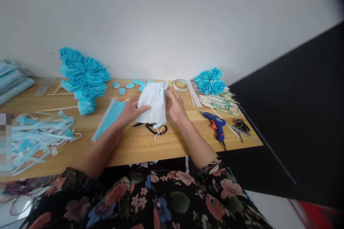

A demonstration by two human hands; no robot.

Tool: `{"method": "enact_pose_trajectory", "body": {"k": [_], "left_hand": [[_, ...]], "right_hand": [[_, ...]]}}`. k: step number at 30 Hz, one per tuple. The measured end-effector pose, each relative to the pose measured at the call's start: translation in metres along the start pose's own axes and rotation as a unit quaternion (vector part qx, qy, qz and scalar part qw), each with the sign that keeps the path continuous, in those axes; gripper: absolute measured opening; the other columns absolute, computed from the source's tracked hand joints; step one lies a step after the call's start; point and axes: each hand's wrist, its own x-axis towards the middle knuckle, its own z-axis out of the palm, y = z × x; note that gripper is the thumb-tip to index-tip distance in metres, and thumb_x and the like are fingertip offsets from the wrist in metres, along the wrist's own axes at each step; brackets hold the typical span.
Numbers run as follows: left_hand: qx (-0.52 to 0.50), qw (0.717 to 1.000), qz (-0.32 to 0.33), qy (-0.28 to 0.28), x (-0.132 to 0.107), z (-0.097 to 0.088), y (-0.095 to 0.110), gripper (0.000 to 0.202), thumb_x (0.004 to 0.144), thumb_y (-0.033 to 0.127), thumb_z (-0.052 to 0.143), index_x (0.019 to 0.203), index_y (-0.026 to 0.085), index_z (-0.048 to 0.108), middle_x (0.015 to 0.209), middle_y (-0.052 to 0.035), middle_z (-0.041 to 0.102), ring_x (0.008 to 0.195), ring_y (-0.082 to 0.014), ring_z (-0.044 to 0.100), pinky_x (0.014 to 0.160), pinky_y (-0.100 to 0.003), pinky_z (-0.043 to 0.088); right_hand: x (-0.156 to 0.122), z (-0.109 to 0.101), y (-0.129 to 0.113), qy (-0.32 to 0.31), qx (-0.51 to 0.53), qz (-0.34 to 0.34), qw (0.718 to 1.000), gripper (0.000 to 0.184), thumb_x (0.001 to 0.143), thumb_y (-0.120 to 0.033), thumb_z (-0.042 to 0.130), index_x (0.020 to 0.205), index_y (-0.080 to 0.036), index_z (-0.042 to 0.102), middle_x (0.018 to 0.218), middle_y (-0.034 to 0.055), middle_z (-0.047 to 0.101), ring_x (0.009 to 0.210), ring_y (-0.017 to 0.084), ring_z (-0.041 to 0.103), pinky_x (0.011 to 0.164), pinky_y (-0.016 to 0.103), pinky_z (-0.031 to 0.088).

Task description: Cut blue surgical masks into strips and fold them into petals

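Observation:
A face mask (153, 103), opened out with its pale side toward me, is held upright above the table between both hands. My left hand (131, 112) grips its left edge, thumb across the front. At the opposite edge, my right hand (174, 105) is closed on the mask, its fingertips partly hidden behind it. White ear loops show at the top and bottom of the mask. Black-handled scissors (162, 129) lie below it, partly covered. A folded blue mask (109, 118) rests on the table beside my left forearm.
Blue flowers on sticks (86, 75) stand at the left, near cut strips (45, 139) and stacked masks (13, 80). Small blue petals (130, 86) and a tape roll (180, 85) lie at the back. Rightward are a flower cluster (210, 81), wrapped sticks (220, 102) and a glue gun (216, 124).

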Motion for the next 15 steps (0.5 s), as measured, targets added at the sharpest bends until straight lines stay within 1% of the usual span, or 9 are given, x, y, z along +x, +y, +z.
{"method": "enact_pose_trajectory", "body": {"k": [2, 3, 5, 8, 10, 12, 15], "left_hand": [[-0.03, 0.999, -0.002, 0.045, 0.002, -0.003, -0.001, 0.036, 0.061, 0.048, 0.088, 0.071, 0.015, 0.075, 0.062, -0.0035, 0.068, 0.053, -0.017, 0.057, 0.045, -0.025, 0.04], [-0.042, 0.998, -0.007, 0.054, 0.003, -0.004, -0.001, 0.039, 0.061, 0.05, 0.088, 0.074, 0.015, 0.076, 0.066, -0.0048, 0.071, 0.056, -0.0188, 0.06, 0.047, -0.026, 0.043], [-0.078, 0.996, -0.025, 0.037, 0.003, -0.006, -0.001, 0.046, 0.06, 0.054, 0.088, 0.079, 0.014, 0.077, 0.072, -0.0079, 0.074, 0.062, -0.0227, 0.066, 0.052, -0.029, 0.049], [-0.188, 0.982, -0.035, -0.014, 0.003, -0.009, 0.002, 0.056, 0.065, 0.067, 0.08, 0.086, 0.015, 0.078, 0.075, -0.0107, 0.076, 0.073, -0.0285, 0.072, 0.059, -0.033, 0.056], [-0.245, 0.969, -0.031, -0.028, 0.004, -0.011, 0.004, 0.059, 0.066, 0.071, 0.076, 0.091, 0.018, 0.079, 0.078, -0.01, 0.077, 0.081, -0.0304, 0.074, 0.065, -0.035, 0.059], [-0.255, 0.966, -0.034, -0.016, 0.006, -0.012, 0.006, 0.054, 0.063, 0.064, 0.082, 0.09, 0.018, 0.079, 0.082, -0.009, 0.078, 0.084, -0.0301, 0.075, 0.069, -0.035, 0.059], [-0.251, 0.967, -0.041, 0.019, 0.01, -0.014, 0.006, 0.046, 0.056, 0.048, 0.091, 0.084, 0.015, 0.078, 0.083, -0.0101, 0.078, 0.08, -0.0283, 0.074, 0.07, -0.034, 0.058]], "right_hand": [[-0.001, 0.003, 0.003, -0.032, 0.037, 0.021, 0.999, 0.054, 0.07, -0.07, 0.072, 0.099, -0.024, 0.07, 0.089, 0.0034, 0.074, 0.085, 0.022, 0.068, 0.068, 0.031, 0.052], [-0.002, 0.003, 0.005, -0.04, 0.043, 0.029, 0.998, 0.051, 0.067, -0.067, 0.076, 0.091, -0.022, 0.07, 0.084, 0.0031, 0.073, 0.08, 0.021, 0.067, 0.065, 0.03, 0.051], [-0.003, 0.004, 0.01, -0.052, 0.034, 0.053, 0.997, 0.046, 0.062, -0.06, 0.084, 0.081, -0.021, 0.071, 0.077, 0.0017, 0.072, 0.072, 0.019, 0.065, 0.062, 0.029, 0.049], [-0.005, 0.004, 0.014, -0.056, 0.017, 0.074, 0.996, 0.041, 0.059, -0.051, 0.089, 0.08, -0.02, 0.073, 0.072, -0.0003, 0.071, 0.064, 0.015, 0.061, 0.06, 0.027, 0.047], [-0.007, 0.004, 0.014, -0.055, 0.0, 0.083, 0.995, 0.039, 0.059, -0.049, 0.089, 0.078, -0.019, 0.072, 0.069, -0.0016, 0.07, 0.059, 0.013, 0.057, 0.057, 0.025, 0.043], [-0.008, 0.005, 0.014, -0.053, -0.02, 0.086, 0.995, 0.037, 0.06, -0.048, 0.088, 0.075, -0.019, 0.071, 0.066, -0.003, 0.067, 0.056, 0.011, 0.053, 0.054, 0.024, 0.039], [-0.008, 0.007, 0.015, -0.047, -0.052, 0.075, 0.995, 0.036, 0.062, -0.048, 0.086, 0.075, -0.018, 0.071, 0.064, -0.0044, 0.065, 0.055, 0.01, 0.05, 0.054, 0.024, 0.036]]}}
